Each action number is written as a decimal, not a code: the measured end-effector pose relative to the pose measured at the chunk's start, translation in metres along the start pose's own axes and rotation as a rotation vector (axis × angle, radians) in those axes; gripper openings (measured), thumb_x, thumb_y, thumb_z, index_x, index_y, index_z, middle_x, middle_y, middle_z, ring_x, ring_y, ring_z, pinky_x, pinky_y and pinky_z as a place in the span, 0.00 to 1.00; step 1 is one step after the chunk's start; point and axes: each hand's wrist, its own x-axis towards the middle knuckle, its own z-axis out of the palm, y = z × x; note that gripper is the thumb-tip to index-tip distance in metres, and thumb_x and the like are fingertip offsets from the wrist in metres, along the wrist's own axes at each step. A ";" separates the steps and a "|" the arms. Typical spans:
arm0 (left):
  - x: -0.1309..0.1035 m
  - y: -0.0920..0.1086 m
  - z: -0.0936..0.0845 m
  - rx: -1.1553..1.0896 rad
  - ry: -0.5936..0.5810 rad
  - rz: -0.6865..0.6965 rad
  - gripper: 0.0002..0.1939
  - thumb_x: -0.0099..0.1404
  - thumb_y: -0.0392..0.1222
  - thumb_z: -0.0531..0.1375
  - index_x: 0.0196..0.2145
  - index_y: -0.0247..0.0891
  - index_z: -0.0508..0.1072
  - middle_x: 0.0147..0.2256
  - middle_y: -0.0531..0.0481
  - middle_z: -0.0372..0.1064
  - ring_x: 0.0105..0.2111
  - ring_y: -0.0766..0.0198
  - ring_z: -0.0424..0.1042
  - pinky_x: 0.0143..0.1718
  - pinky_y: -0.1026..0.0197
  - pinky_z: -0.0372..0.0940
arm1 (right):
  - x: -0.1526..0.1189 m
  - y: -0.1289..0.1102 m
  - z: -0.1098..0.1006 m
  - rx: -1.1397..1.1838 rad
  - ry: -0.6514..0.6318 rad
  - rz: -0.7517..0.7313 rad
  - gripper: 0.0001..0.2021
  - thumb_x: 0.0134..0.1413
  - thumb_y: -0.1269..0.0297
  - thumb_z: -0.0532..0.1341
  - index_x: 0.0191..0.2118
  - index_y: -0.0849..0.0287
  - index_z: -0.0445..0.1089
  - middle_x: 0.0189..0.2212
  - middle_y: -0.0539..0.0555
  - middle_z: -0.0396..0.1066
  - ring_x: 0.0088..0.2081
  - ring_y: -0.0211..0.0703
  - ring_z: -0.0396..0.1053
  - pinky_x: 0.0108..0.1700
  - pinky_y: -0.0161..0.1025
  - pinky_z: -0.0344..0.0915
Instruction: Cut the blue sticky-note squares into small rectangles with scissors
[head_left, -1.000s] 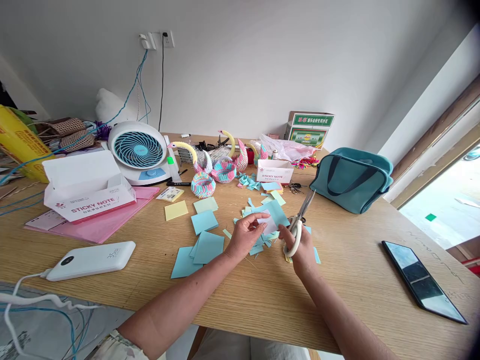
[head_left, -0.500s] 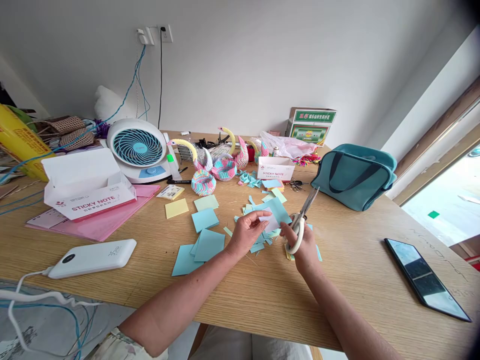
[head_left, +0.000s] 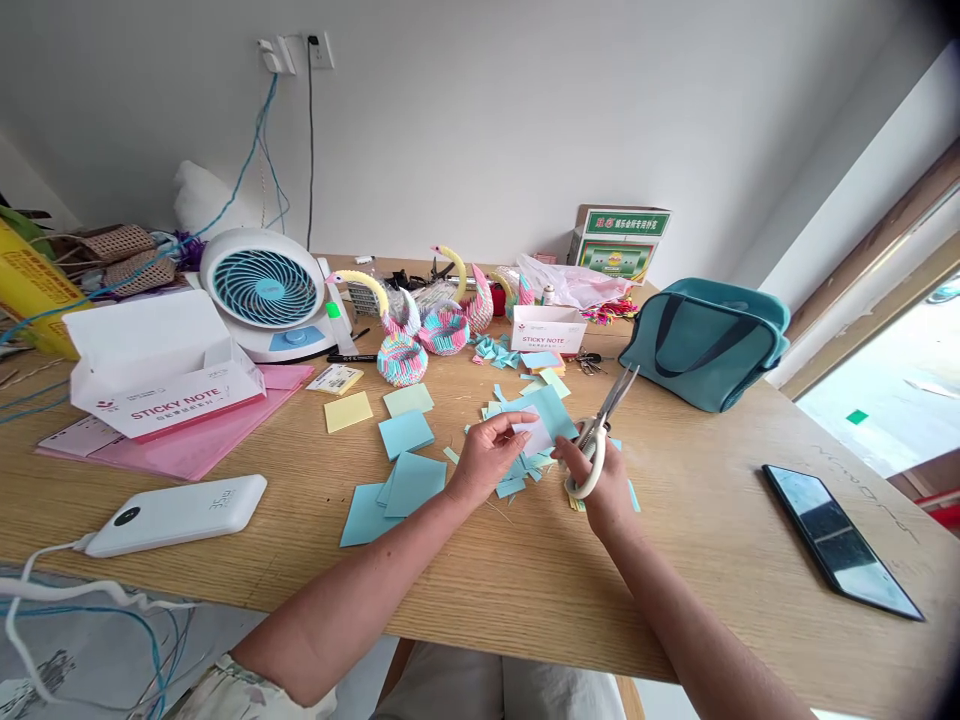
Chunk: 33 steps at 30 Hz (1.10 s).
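My left hand (head_left: pixel 486 462) pinches a pale lilac-white paper (head_left: pixel 532 436) between thumb and fingers; a blue sticky note (head_left: pixel 553 410) shows right behind it, and whether the two are one folded piece I cannot tell. White-handled scissors (head_left: pixel 595 462) sit in my right hand (head_left: pixel 611 495), their blades pointing up and away from the paper. The right thumb and fingertip also reach the paper's lower right edge. Beneath both hands lie blue and pale green paper strips (head_left: pixel 511 487). Stacked blue sticky notes (head_left: pixel 415 484) rest left of my left hand.
Folded-paper swans (head_left: pixel 403 358) stand at the back, beside a sticky note box (head_left: pixel 549 330). At left are a white fan (head_left: pixel 296 345), an open box (head_left: pixel 180 395) and a power bank (head_left: pixel 176 515). A teal bag (head_left: pixel 701 345) and a phone (head_left: pixel 840 540) lie at right.
The whole view has shifted slightly, so things sit a little further left. Both hands keep the paper and scissors, with the right thumb slightly closer to the left hand.
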 end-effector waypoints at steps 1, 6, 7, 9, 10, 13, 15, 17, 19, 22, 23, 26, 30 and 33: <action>0.000 0.000 -0.001 0.006 0.001 -0.005 0.14 0.60 0.42 0.64 0.44 0.36 0.82 0.39 0.47 0.78 0.28 0.68 0.66 0.31 0.66 0.63 | 0.000 -0.001 0.000 0.005 0.010 0.001 0.18 0.45 0.50 0.68 0.35 0.56 0.66 0.24 0.51 0.74 0.29 0.45 0.70 0.31 0.39 0.61; 0.002 0.000 -0.003 0.011 -0.004 -0.014 0.15 0.62 0.44 0.64 0.44 0.36 0.82 0.31 0.50 0.76 0.26 0.69 0.62 0.27 0.67 0.57 | 0.001 -0.002 0.000 0.048 -0.033 0.001 0.17 0.47 0.51 0.67 0.35 0.57 0.66 0.25 0.51 0.74 0.30 0.44 0.70 0.33 0.39 0.62; 0.002 0.000 -0.003 0.007 -0.006 -0.015 0.15 0.62 0.45 0.64 0.44 0.36 0.82 0.31 0.50 0.75 0.26 0.68 0.63 0.27 0.66 0.57 | 0.001 -0.001 0.000 0.055 -0.035 0.007 0.17 0.47 0.51 0.67 0.36 0.57 0.66 0.26 0.51 0.74 0.30 0.44 0.69 0.33 0.39 0.62; 0.002 0.002 -0.003 0.003 -0.008 -0.010 0.15 0.62 0.44 0.64 0.44 0.36 0.82 0.32 0.49 0.76 0.26 0.68 0.64 0.27 0.66 0.58 | 0.002 0.001 -0.001 0.066 -0.046 0.015 0.17 0.47 0.51 0.67 0.36 0.57 0.66 0.26 0.52 0.75 0.29 0.43 0.69 0.33 0.39 0.61; 0.002 0.003 -0.003 0.007 -0.009 -0.002 0.15 0.62 0.44 0.64 0.44 0.35 0.82 0.33 0.48 0.77 0.27 0.68 0.64 0.28 0.66 0.58 | 0.002 0.002 -0.001 0.070 -0.054 0.012 0.17 0.48 0.50 0.67 0.35 0.57 0.66 0.26 0.52 0.75 0.29 0.43 0.68 0.33 0.39 0.61; 0.002 0.005 -0.004 0.049 -0.011 0.023 0.15 0.62 0.44 0.63 0.44 0.35 0.82 0.35 0.47 0.78 0.26 0.69 0.63 0.28 0.66 0.58 | 0.003 0.001 -0.002 0.069 -0.082 -0.011 0.17 0.48 0.49 0.67 0.33 0.57 0.66 0.26 0.52 0.75 0.30 0.43 0.69 0.33 0.39 0.62; 0.001 0.006 -0.004 0.076 -0.011 0.032 0.16 0.63 0.44 0.63 0.45 0.34 0.82 0.36 0.47 0.78 0.27 0.68 0.64 0.28 0.66 0.59 | 0.002 -0.001 -0.002 0.048 -0.088 -0.013 0.17 0.48 0.48 0.67 0.31 0.57 0.66 0.26 0.53 0.74 0.30 0.43 0.69 0.33 0.39 0.62; 0.001 0.006 -0.004 0.085 -0.012 0.031 0.16 0.64 0.44 0.63 0.46 0.34 0.81 0.38 0.46 0.79 0.29 0.67 0.67 0.30 0.66 0.60 | 0.001 -0.002 -0.001 0.030 -0.086 0.009 0.18 0.46 0.47 0.68 0.30 0.57 0.67 0.26 0.53 0.74 0.30 0.43 0.69 0.32 0.39 0.61; 0.000 0.007 -0.004 0.084 -0.011 0.027 0.17 0.64 0.44 0.62 0.47 0.34 0.81 0.39 0.46 0.79 0.31 0.66 0.68 0.31 0.66 0.61 | 0.001 -0.002 0.000 0.029 -0.088 0.046 0.19 0.44 0.47 0.69 0.29 0.57 0.67 0.26 0.53 0.74 0.29 0.43 0.69 0.31 0.38 0.61; -0.001 0.007 -0.002 0.074 -0.012 0.030 0.16 0.63 0.43 0.62 0.46 0.34 0.81 0.40 0.45 0.79 0.33 0.66 0.70 0.33 0.66 0.63 | 0.001 0.003 0.003 0.060 -0.096 0.093 0.19 0.43 0.47 0.70 0.28 0.58 0.68 0.24 0.52 0.73 0.27 0.41 0.67 0.29 0.38 0.59; -0.001 0.007 -0.001 0.066 -0.018 0.030 0.16 0.63 0.42 0.63 0.46 0.34 0.81 0.40 0.45 0.78 0.33 0.66 0.70 0.34 0.65 0.64 | 0.001 0.004 0.003 0.071 -0.096 0.100 0.19 0.43 0.47 0.70 0.28 0.58 0.68 0.24 0.52 0.72 0.27 0.41 0.67 0.29 0.38 0.58; -0.001 0.006 0.001 0.047 -0.049 0.016 0.17 0.61 0.40 0.64 0.47 0.34 0.80 0.34 0.49 0.75 0.30 0.67 0.67 0.34 0.65 0.64 | 0.002 0.006 0.004 0.089 -0.082 0.099 0.18 0.43 0.49 0.69 0.27 0.58 0.68 0.23 0.51 0.71 0.26 0.40 0.65 0.28 0.38 0.57; 0.000 0.003 0.002 0.024 -0.094 -0.010 0.22 0.58 0.38 0.66 0.51 0.34 0.78 0.28 0.54 0.68 0.28 0.69 0.64 0.33 0.66 0.63 | 0.003 0.003 0.003 0.081 -0.061 0.090 0.17 0.43 0.50 0.69 0.26 0.58 0.67 0.21 0.50 0.69 0.25 0.39 0.64 0.28 0.38 0.56; 0.002 0.001 0.001 0.005 -0.139 -0.043 0.25 0.58 0.38 0.66 0.54 0.34 0.76 0.27 0.54 0.68 0.28 0.70 0.64 0.32 0.67 0.62 | 0.003 0.002 0.002 0.087 -0.045 0.096 0.17 0.42 0.51 0.69 0.26 0.58 0.67 0.21 0.50 0.69 0.25 0.39 0.64 0.28 0.38 0.56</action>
